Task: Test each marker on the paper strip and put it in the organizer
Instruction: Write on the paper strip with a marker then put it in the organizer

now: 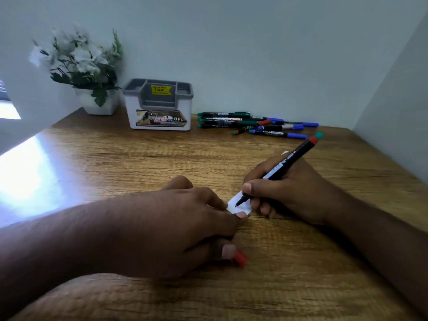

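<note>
1. Head view, right side: right hand (291, 191) pinching an uncapped marker (281, 169) in a writing grip, thumb and fingers curled round the black barrel, tip touching the paper strip (238, 205). Tilting the barrel back toward the wall, likely for a clean test stroke. No ink mark readable on the strip yet; too small to tell.

2. Same view, left side: left hand (185, 225) pressing fingertips down on the strip's near end, apparently keeping it from sliding under the tip. Lower fingers curling round a red cap (240, 258), probably keeping it ready for recapping.

3. Same view, far edge: organizer (158, 105) standing against the wall, well apart from both hands, compartments looking unfilled from here. Loose markers (254, 125) lying in a heap just beside it on the desk (115, 158), seemingly waiting for testing.

4. Same view, far left: potted plant (92, 72) sitting beside the organizer, taking no part.

5. Judging progress: early stage, testing in hand, recapping and dropping into the organizer not yet done.
</note>
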